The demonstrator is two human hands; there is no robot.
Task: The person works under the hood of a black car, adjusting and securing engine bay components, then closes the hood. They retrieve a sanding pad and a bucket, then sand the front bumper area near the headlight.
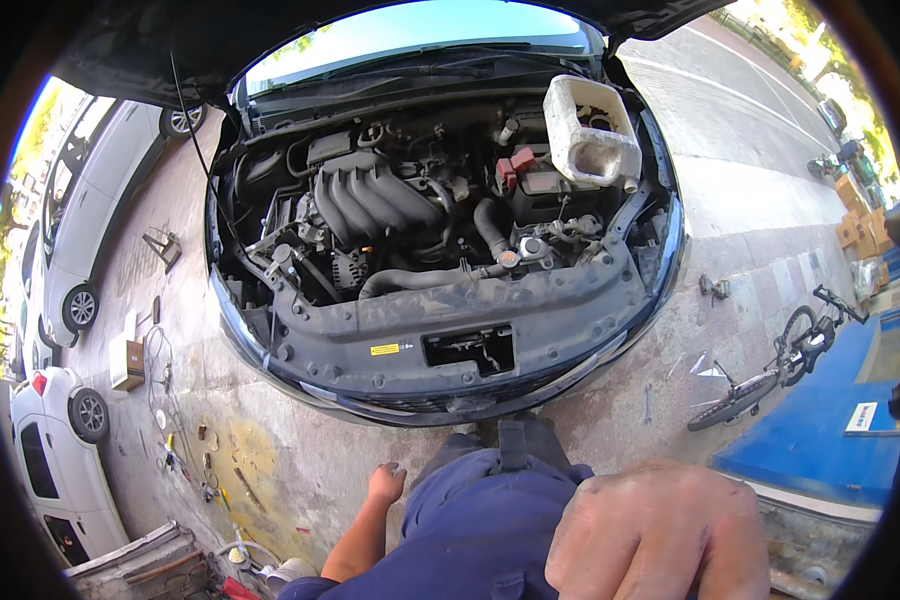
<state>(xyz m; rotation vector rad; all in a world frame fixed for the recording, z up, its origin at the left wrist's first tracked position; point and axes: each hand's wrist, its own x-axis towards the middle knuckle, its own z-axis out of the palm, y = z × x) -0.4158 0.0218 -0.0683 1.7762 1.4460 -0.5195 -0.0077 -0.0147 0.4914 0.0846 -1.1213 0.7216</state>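
In front of me a car stands with its hood (142,52) raised and its engine bay exposed. The ribbed intake manifold (375,196) is left of centre. A cut-open white plastic jug (559,139) rests on the right side of the bay, above the battery (551,182), with small dark items inside. My left hand (387,481) hangs beside my hip, fingers curled, touching nothing that I can see. My right hand (660,529) is raised close to the camera, knuckles up; its fingertips and anything in them are hidden. Both hands are apart from the car.
A thin prop rod (193,135) slants along the bay's left side. On the floor lie a cardboard box (126,363), a metal stand (163,250), cables and tools to the left. A wrench (648,403) and a bicycle (776,367) are at right. White cars (105,176) stand at far left.
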